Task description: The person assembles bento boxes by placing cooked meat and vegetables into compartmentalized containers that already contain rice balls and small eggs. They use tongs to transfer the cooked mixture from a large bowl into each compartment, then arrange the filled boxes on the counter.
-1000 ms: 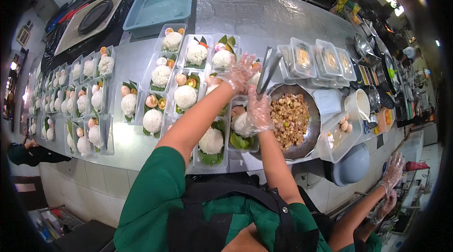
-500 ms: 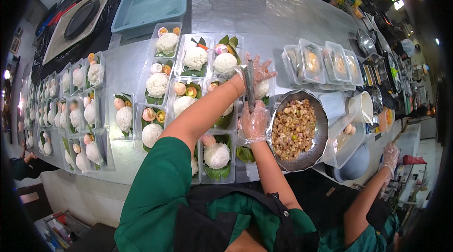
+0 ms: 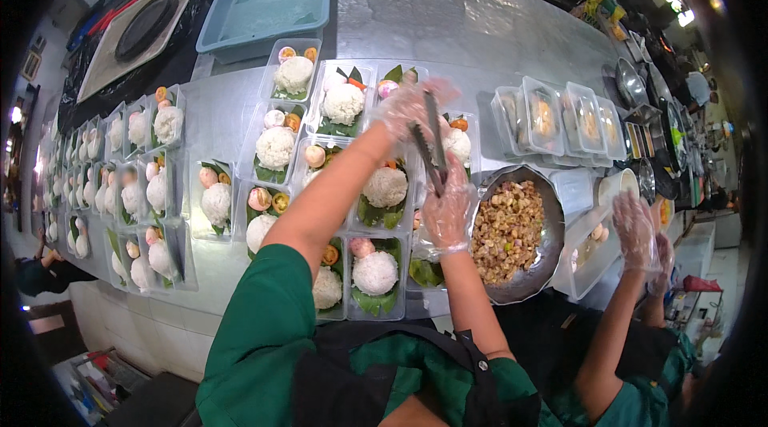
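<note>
My right hand [image 3: 446, 211], in a clear plastic glove, is closed round the lower end of metal tongs [image 3: 438, 159]. The tongs' two arms stand apart, pointing away from me. My left hand [image 3: 410, 111], also gloved and smeared by motion, hovers above the back trays beside the tongs. Beneath both arms are clear plastic trays with leaves, rice mounds [image 3: 375, 274], a pinkish egg [image 3: 362, 248] and tomato slices [image 3: 330, 255]. Just right of my right hand stands a metal bowl [image 3: 552, 239] of diced brown food [image 3: 508, 231]. My left forearm hides some trays.
More filled trays [image 3: 156, 191] stand in rows at the left. A blue tub [image 3: 210, 39] sits at the back. Stacked covered containers [image 3: 544, 119] stand beyond the bowl. At the right, another person's gloved hands [image 3: 636, 235] are near a clear container [image 3: 588, 259].
The tongs' arms have spread apart. My left hand has moved left and is now blurred. The other person's hands have risen toward the clear container. The whole view has shifted slightly.
</note>
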`<state>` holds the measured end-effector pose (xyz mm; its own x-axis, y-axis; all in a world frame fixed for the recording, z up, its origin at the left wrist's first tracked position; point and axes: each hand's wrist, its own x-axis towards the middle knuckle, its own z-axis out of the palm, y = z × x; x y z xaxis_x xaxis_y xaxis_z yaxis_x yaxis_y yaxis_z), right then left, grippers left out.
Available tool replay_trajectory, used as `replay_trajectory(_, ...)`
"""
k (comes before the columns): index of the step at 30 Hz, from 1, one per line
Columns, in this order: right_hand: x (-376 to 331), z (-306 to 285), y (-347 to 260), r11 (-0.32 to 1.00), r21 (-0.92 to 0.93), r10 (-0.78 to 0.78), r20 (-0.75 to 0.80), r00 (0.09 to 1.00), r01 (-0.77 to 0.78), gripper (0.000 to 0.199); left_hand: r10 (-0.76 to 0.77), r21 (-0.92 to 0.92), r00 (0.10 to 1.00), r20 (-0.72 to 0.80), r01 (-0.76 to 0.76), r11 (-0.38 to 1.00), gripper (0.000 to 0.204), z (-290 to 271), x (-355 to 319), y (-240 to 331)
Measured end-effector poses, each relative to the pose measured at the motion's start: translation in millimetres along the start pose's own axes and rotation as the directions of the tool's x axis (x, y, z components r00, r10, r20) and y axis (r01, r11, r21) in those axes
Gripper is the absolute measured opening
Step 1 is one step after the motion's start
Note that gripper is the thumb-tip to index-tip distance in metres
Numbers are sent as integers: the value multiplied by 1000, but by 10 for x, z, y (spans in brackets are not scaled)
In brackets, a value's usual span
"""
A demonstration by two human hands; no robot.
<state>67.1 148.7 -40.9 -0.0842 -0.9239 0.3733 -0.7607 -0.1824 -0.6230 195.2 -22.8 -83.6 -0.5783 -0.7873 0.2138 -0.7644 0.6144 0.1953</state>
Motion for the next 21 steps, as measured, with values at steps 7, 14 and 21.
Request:
replay_trajectory(7, 546, 474, 36, 970, 78, -244, 323, 914, 231, 37, -184, 244, 931, 314, 108, 964, 115, -506, -15, -238)
replay_trajectory(14, 559, 602, 133, 980, 18, -190, 372, 908, 198, 29, 22, 184, 950, 312, -83, 979, 99, -416, -44, -236)
replay_trajectory(21, 527, 598, 120, 986, -21, -142, 401, 905, 164, 24, -73, 239, 967, 246, 13, 971, 89, -275, 145, -318)
